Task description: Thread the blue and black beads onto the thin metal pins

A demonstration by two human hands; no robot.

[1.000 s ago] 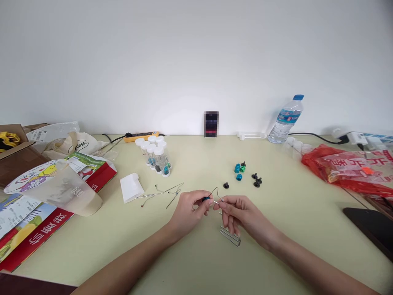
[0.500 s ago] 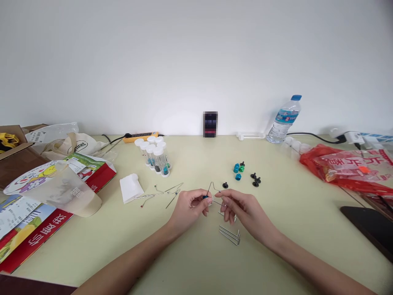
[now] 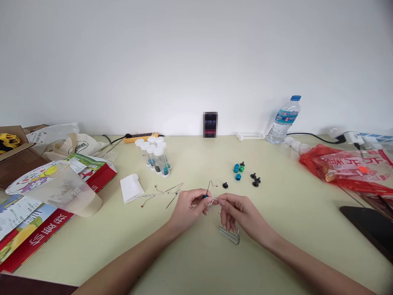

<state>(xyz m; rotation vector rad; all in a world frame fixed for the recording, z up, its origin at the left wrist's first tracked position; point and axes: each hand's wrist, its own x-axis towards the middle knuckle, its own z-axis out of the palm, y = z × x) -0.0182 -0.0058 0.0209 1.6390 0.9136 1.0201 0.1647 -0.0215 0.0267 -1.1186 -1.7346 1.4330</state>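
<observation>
My left hand (image 3: 190,207) is closed in a pinch on a small blue part (image 3: 205,196). A thin bent wire (image 3: 208,187) rises from that part, its far end curving to the right. My right hand (image 3: 241,209) pinches a thin silvery metal rod (image 3: 215,199), whose tip reaches the left fingertips; the contact there is too small to make out. Below the right hand lie several L-shaped metal rods (image 3: 229,235), partly covered by its fingers. Beyond the hands are several black round-based pieces (image 3: 256,180) and blue and green beads (image 3: 238,176).
Capped clear tubes (image 3: 158,157) stand at back left, near a white packet (image 3: 131,188) and loose bent wires (image 3: 172,192). A cup (image 3: 78,194) lies on its side at left. A water bottle (image 3: 284,119) and red bag (image 3: 344,168) are at right.
My right fingertips have shifted slightly left along the rod, closer to my left hand. The bent wire leans a little further left, its free end now apart from the right fingers.
</observation>
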